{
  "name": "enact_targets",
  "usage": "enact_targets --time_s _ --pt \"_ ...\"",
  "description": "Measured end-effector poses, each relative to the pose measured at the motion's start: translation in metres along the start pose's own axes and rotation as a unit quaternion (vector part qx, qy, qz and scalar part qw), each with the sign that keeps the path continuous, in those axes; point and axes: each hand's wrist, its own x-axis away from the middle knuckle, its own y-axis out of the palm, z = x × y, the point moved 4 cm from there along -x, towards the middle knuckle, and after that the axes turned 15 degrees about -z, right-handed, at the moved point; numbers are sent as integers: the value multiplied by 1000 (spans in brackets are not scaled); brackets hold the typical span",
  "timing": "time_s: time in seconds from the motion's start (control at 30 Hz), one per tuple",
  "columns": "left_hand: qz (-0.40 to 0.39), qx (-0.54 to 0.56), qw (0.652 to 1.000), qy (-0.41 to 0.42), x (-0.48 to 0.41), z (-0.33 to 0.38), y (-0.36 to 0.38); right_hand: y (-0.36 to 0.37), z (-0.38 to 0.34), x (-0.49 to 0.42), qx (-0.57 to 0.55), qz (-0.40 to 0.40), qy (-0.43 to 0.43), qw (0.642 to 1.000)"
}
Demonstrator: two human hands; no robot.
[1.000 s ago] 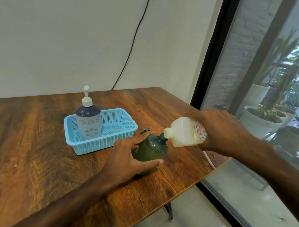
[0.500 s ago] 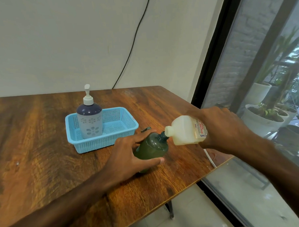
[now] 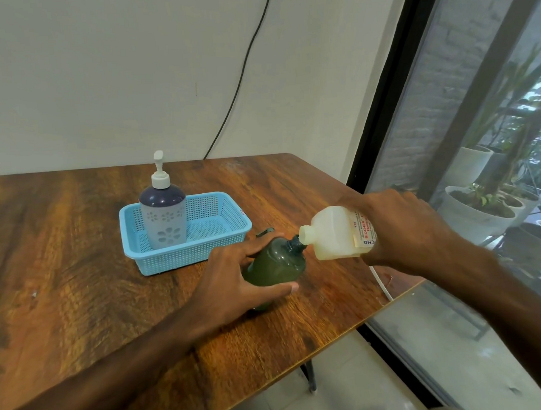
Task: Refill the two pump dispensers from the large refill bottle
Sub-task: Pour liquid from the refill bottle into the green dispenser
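A dark green dispenser bottle [image 3: 278, 262] stands on the wooden table [image 3: 80, 290] with its pump off and its neck open. My left hand [image 3: 232, 279] wraps around its body. My right hand [image 3: 400, 227] holds the whitish refill bottle [image 3: 332, 233] tipped on its side, its mouth touching the green bottle's neck. A second dispenser [image 3: 164, 209], grey with a dark top and white pump, stands upright in the blue basket [image 3: 230, 234]. Behind my left hand a dark piece [image 3: 264, 232], possibly the removed pump, lies on the table.
The table's right edge runs close to my right wrist, with a white cord [image 3: 381, 285] hanging over it. Beyond it are a dark-framed window and potted plants [image 3: 480, 208]. A black cable [image 3: 241, 69] runs down the wall.
The refill bottle's mouth stays at the green bottle's neck, and both hands keep their grip. The view has shifted slightly.
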Motion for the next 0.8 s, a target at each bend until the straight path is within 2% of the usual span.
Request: enact_targets --time_s 0.3,0.53,0.67,0.8 --pt "10 20 1000 -16 0 -4 0 15 2 -1 -80 24 -8 996" --pt "32 88 994 -60 -2 -14 -4 37 6 -17 -234 42 -25 971" --pt "49 109 990 -72 -3 -19 -7 60 9 -28 -356 68 -12 932" --pt "69 103 989 -84 -3 -22 -11 91 10 -38 -473 110 21 874"
